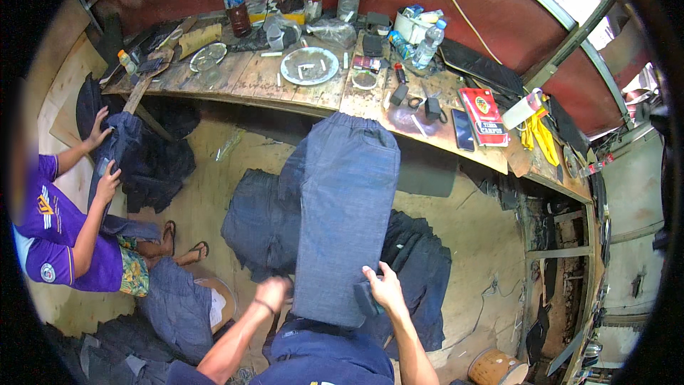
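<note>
A pair of blue-grey jeans [347, 207] lies stretched out flat in front of me, waistband toward the wooden workbench [313, 89]. My right hand [382, 287] grips the near end of the jeans at the leg hem. My left hand [273, 291] rests closed at the left edge of the same garment, a band around its wrist. Under and beside the jeans lie piles of darker jeans [260, 224].
A person in a purple shirt [53, 235] sits at the left and handles dark jeans [121, 146]. The bench holds a dark bottle [236, 6], round metal dishes [309, 65], a clear water bottle [429, 44], a phone [462, 130] and a red booklet [484, 117]. A wicker basket [496, 368] stands lower right.
</note>
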`<state>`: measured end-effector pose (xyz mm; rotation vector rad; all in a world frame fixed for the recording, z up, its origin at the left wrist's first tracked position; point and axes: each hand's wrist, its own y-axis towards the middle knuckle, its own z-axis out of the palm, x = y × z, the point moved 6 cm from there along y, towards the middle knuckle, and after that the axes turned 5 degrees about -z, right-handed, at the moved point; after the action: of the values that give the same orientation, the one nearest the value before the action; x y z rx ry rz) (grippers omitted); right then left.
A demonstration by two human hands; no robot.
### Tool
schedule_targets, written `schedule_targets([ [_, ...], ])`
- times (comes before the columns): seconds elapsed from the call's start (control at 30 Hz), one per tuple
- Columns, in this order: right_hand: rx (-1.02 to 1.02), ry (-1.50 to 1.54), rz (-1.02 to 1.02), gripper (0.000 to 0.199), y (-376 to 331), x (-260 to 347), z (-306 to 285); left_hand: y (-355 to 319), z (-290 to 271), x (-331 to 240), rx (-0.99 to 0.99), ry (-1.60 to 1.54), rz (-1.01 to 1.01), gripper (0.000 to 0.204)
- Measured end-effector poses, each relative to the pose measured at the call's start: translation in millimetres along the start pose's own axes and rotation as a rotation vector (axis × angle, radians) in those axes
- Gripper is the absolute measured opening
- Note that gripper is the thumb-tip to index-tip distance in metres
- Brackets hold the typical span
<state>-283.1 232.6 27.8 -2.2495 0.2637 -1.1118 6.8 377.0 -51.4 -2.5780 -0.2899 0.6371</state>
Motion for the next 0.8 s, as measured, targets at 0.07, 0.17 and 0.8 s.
schedule_targets([
  [0.07,-0.149,-0.051,-0.064,0.09,-12,10,-3,56,-51,10,-0.37,0.053,-0.189,0.03],
  [0.17,-0.156,-0.154,-0.092,0.089,-23,17,5,123,-128,-60,-0.849,-0.275,0.305,0.031],
  [0.8,-0.357,-0.018,-0.147,0.072,-30,10,11,263,-236,-227,0.441,0.271,0.427,0.083],
])
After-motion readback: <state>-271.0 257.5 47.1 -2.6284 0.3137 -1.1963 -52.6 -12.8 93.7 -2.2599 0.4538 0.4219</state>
